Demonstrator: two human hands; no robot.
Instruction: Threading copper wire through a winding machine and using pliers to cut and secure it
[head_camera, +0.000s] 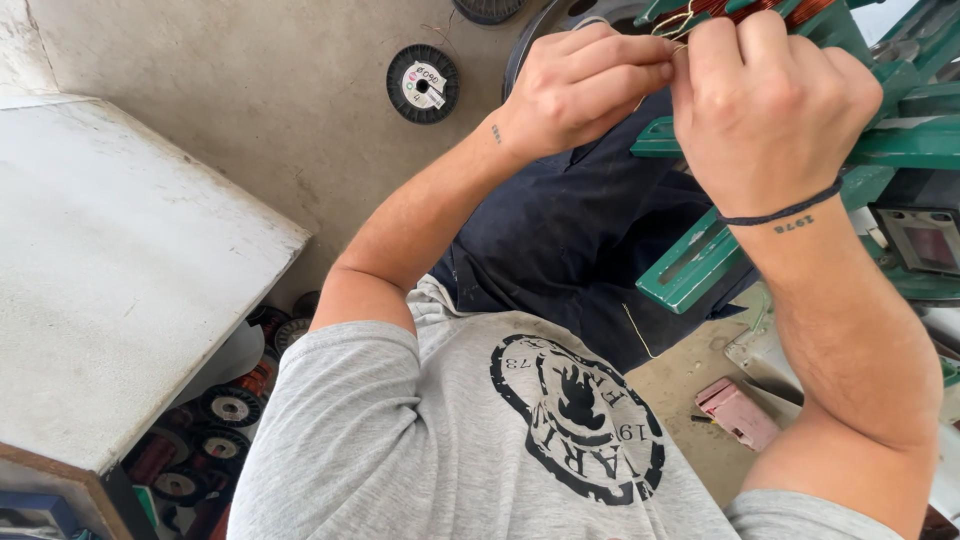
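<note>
Step in hand, by the look of it: working thin wire strands at the copper coil (745, 8) on the green winding frame (700, 265). Left hand (580, 85) and right hand (765, 105) both pinch shut on the wire (678, 22), fingertips nearly touching, the coil just above them. Next move likely calls for steady tension and a fine grip.

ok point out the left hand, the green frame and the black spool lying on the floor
left hand (580, 85), head view, back of the hand
green frame (695, 265), head view, lower bar
black spool (423, 84), head view, top flange

Both hands raised together, left hand (575, 85) pinched shut, right hand (765, 100) fisted (fingertips touching), forearms angled upward
</note>
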